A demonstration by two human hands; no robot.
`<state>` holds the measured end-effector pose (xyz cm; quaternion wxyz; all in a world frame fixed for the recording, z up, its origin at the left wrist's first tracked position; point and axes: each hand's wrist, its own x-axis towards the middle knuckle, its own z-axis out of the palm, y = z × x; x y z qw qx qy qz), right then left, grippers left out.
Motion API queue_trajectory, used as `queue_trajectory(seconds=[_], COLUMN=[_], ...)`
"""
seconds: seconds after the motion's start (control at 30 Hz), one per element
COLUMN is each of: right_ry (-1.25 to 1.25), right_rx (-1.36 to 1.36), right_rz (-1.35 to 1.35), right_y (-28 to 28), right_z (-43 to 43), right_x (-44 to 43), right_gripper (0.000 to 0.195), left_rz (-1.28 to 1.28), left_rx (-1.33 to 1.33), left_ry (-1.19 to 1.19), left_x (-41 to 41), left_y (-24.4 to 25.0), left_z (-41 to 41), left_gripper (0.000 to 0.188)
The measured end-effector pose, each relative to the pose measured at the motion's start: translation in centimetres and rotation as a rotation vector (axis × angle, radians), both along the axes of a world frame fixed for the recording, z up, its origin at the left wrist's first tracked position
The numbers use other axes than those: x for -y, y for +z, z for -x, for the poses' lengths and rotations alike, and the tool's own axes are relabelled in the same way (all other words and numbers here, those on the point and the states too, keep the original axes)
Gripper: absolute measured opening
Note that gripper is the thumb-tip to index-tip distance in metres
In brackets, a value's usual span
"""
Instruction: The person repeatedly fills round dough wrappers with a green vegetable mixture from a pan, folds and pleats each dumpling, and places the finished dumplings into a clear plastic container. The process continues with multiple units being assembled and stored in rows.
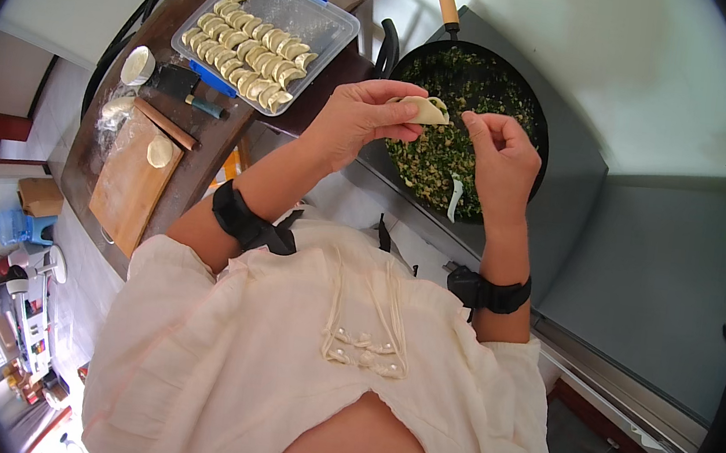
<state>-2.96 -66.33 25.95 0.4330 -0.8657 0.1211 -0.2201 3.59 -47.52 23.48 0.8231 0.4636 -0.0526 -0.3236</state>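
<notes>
My left hand [375, 112] holds a half-folded dumpling [423, 110] between thumb and fingers; green filling shows at its open right end. Just right of it, apart from the dumpling, is my right hand [503, 152], its thumb against the curled fingers and nothing visible in them. Both hands are over a black frying pan [542, 122] with a wooden handle. Chopped green and tan filling [429, 160] is spread across the pan. A pale spoon [455, 200] rests in the filling near the pan's front edge.
Left, on a dark wooden table [206, 173], a plastic container lid [332, 17] bears rows of folded dumplings [249, 49]. Nearby are a cleaver [182, 85], a white flour tub [137, 65], a rolling pin [165, 124] and a cutting board [129, 182] with a dough wrapper [160, 151].
</notes>
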Motion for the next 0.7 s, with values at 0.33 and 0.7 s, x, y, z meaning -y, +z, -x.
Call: queue_trajectory(seconds=[0.33, 0.7], right_ry=[0.356, 0.369], right_rx=[0.238, 0.264], right_rz=[0.049, -0.175], right_y=[-0.1, -0.1], right_z=[0.1, 0.2], right_x=[-1.3, -0.9], right_gripper=[0.026, 0.039], left_rz=[0.014, 0.007], left_rx=[0.109, 0.135], left_ry=[0.047, -0.001], left_x=[0.9, 0.5], left_y=[0.5, 0.4], left_z=[-0.3, -0.3], left_gripper=[0.023, 0.025])
